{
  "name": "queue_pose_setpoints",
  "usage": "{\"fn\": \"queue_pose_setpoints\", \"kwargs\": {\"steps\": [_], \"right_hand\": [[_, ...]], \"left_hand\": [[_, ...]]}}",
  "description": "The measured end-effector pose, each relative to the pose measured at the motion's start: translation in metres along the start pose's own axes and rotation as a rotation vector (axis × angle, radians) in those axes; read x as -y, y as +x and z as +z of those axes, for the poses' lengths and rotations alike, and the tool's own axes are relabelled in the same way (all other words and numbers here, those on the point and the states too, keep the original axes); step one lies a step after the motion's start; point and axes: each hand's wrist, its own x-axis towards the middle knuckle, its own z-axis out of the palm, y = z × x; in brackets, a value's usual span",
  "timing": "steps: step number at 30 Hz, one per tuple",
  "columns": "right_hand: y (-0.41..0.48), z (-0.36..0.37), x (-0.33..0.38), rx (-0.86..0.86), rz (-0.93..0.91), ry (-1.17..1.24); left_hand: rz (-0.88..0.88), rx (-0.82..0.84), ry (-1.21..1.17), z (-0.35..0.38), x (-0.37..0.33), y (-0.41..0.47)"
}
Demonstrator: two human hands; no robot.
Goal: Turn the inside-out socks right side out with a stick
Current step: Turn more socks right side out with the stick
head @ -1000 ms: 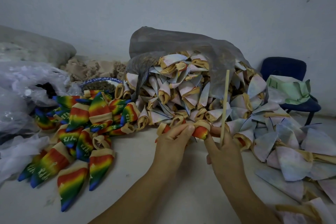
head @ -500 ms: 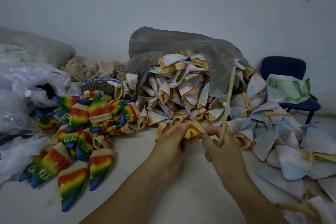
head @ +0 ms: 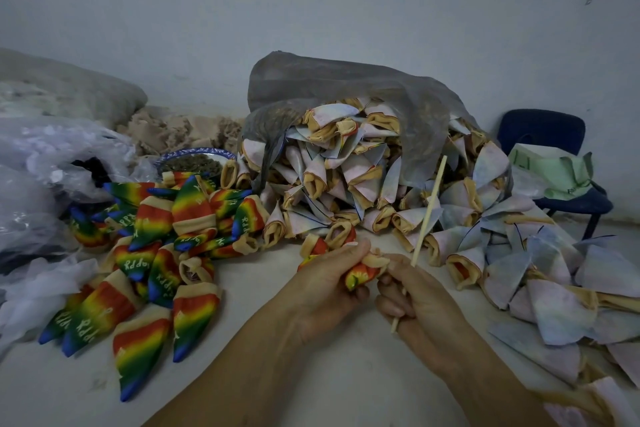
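Rainbow-striped, the sock point(head: 362, 276) is held just above the bench point(head: 311, 388), between the two hands. The left hand point(head: 325, 291) grips its body with curled fingers. The right hand point(head: 420, 305) pinches its tan cuff and also clasps the stick point(head: 427, 211), which slants up and away (its lower tip pokes out beneath the fingers). Rainbow socks point(head: 156, 253) lie heaped at left; pale inside-out socks point(head: 346, 184) spill from a grey bag point(head: 346, 87) behind.
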Motion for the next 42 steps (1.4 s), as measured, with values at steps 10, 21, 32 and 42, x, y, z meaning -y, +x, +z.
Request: {"fn": "queue_pose_setpoints", "kwargs": {"steps": [10, 21, 32, 42], "right_hand": [[-0.001, 0.001, 0.007, -0.12, -0.004, -0.081], [-0.006, 0.005, 0.006, -0.285, -0.14, -0.572], [-0.009, 0.01, 0.004, -0.196, -0.129, -0.749], [-0.008, 0.017, 0.002, -0.166, -0.135, -0.751]], "left_hand": [[0.095, -0.055, 0.37, 0.004, 0.002, -0.003], [0.209, -0.213, 0.511, -0.018, 0.009, 0.009], [0.312, -0.234, 0.769, -0.011, 0.015, 0.011], [0.451, -0.345, 0.997, -0.004, 0.015, 0.005]]}}
